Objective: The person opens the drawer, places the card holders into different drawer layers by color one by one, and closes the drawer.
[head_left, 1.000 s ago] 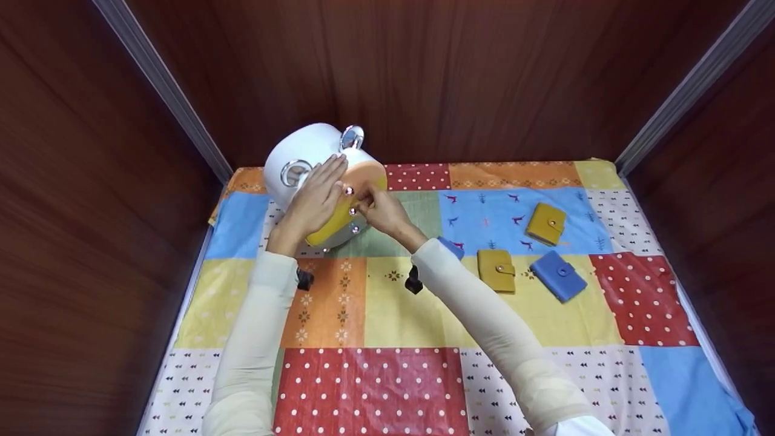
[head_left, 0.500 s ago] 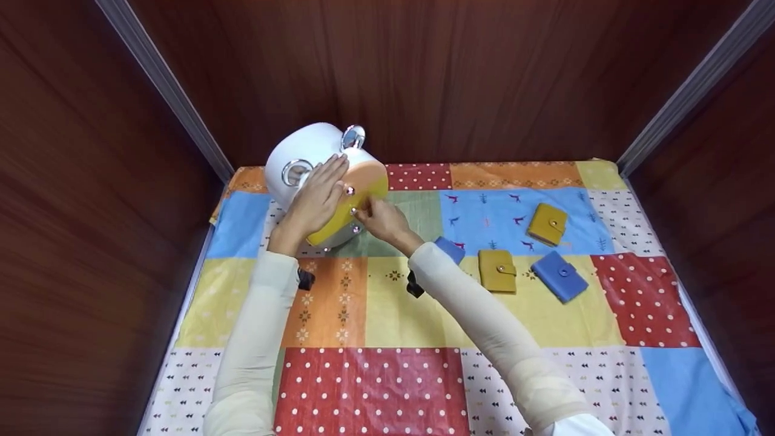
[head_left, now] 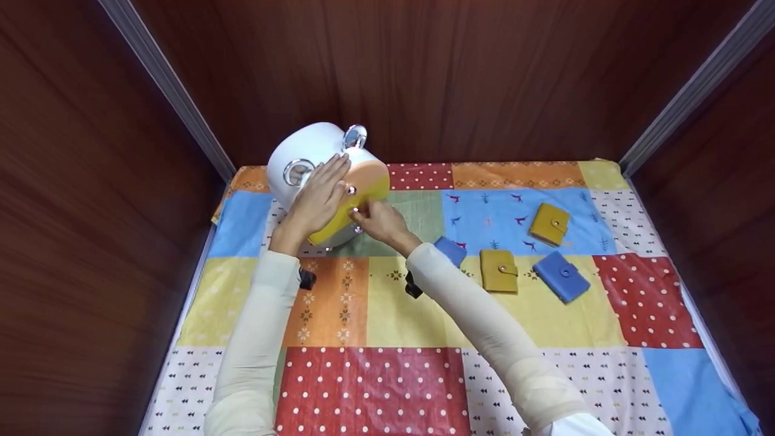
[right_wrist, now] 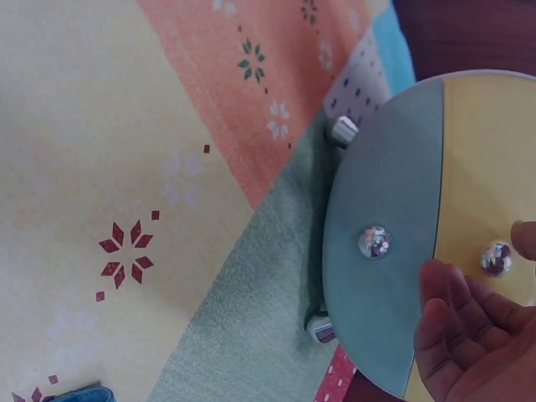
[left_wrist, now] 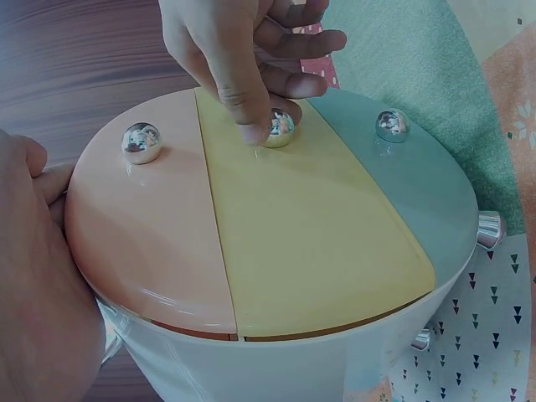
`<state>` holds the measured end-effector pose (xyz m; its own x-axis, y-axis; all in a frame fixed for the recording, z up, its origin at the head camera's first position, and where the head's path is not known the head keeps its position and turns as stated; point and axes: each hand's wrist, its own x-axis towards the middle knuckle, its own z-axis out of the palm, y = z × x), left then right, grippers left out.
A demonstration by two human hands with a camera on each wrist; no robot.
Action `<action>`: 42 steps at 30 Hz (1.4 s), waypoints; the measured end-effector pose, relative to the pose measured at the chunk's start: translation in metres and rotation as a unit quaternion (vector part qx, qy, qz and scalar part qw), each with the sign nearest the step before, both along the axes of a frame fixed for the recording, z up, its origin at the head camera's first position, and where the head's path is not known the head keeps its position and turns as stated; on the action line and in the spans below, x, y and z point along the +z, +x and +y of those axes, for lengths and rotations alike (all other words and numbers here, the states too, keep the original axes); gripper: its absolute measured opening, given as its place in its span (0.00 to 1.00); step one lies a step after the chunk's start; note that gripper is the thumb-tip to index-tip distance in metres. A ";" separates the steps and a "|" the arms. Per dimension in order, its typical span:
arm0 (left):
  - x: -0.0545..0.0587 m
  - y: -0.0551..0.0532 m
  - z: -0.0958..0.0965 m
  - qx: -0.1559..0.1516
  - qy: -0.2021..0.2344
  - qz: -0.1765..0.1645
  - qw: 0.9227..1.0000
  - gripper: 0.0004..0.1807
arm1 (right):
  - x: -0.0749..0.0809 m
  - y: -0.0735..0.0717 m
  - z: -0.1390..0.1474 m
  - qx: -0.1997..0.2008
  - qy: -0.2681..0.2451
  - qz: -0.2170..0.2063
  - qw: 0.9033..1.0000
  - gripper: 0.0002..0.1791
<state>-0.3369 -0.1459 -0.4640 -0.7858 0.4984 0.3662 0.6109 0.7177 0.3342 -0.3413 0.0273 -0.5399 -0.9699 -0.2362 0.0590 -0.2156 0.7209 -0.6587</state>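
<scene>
A white round container (head_left: 312, 142) with silver rings and feet lies tipped on its side at the back left of the table. Its round face has a peach panel (left_wrist: 151, 243), a yellow panel (left_wrist: 327, 234) and a grey-green panel (left_wrist: 402, 167), each with a shiny ball knob. My left hand (head_left: 318, 197) rests with straight fingers against the container's side, by the peach panel's edge. At the yellow panel, my right hand (head_left: 386, 223) pinches the silver knob (right_wrist: 496, 259) between thumb and index finger, its other fingers loosely bent. That panel sits level with its neighbours.
Two mustard snap wallets (head_left: 499, 270) and a blue snap wallet (head_left: 561, 277) lie on the patchwork tablecloth (head_left: 375, 387) to the right. Another blue wallet (head_left: 449, 249) is partly under the right sleeve. Dark wooden walls (head_left: 436, 79) stand behind and at both sides.
My right hand has shifted slightly down along the panels, to the yellow panel's knob. The left hand and the container stay where they were.
</scene>
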 end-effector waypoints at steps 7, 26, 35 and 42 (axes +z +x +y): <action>-0.001 -0.002 0.000 -0.004 0.005 0.015 1.000 0.25 | 0.000 0.000 -0.002 0.003 0.012 0.017 1.000 0.12; -0.002 -0.003 0.001 0.004 -0.003 -0.002 1.000 0.26 | -0.002 0.004 -0.003 -0.006 0.004 0.017 1.000 0.11; -0.002 0.000 0.000 0.003 0.002 0.001 1.000 0.26 | -0.003 0.005 0.000 -0.007 0.016 0.024 1.000 0.11; -0.001 0.000 0.000 0.003 -0.001 -0.002 1.000 0.25 | -0.004 0.006 0.003 0.000 0.005 0.021 1.000 0.11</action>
<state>-0.3372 -0.1459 -0.4654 -0.7902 0.4944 0.3622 0.6052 0.7225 0.3342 -0.3349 0.0302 -0.5443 -0.9666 -0.2369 0.0976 -0.2431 0.7277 -0.6413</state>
